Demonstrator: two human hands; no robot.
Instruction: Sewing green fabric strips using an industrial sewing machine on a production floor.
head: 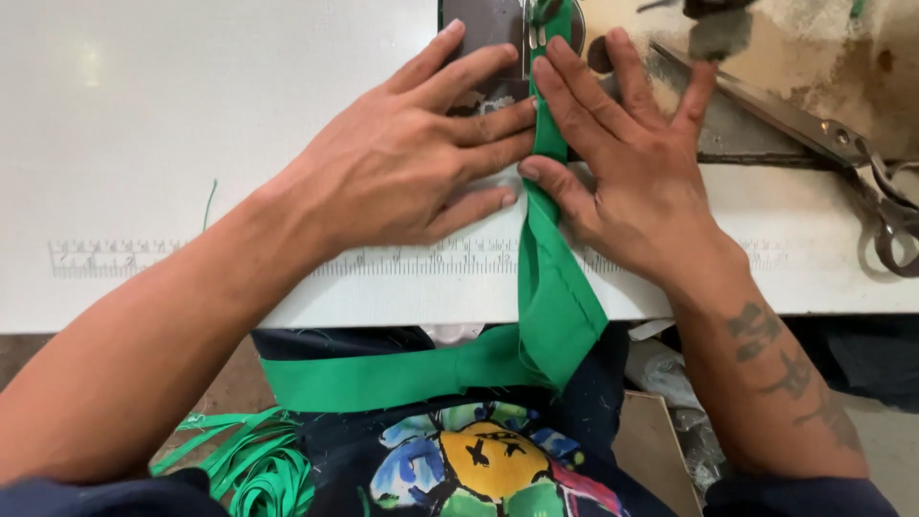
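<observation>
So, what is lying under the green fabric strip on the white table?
Under the folded green fabric strip lies the white table with its printed ruler scale. Farther up, both hands' fingers cover the strip, hiding what lies beneath.

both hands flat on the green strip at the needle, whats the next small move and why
Probably ease the green fabric strip a little further away from the body, under the presser foot. Left hand and right hand press it flat from either side, fingertips close to the foot, and the strip's slack hangs over the white table edge into the lap.
</observation>
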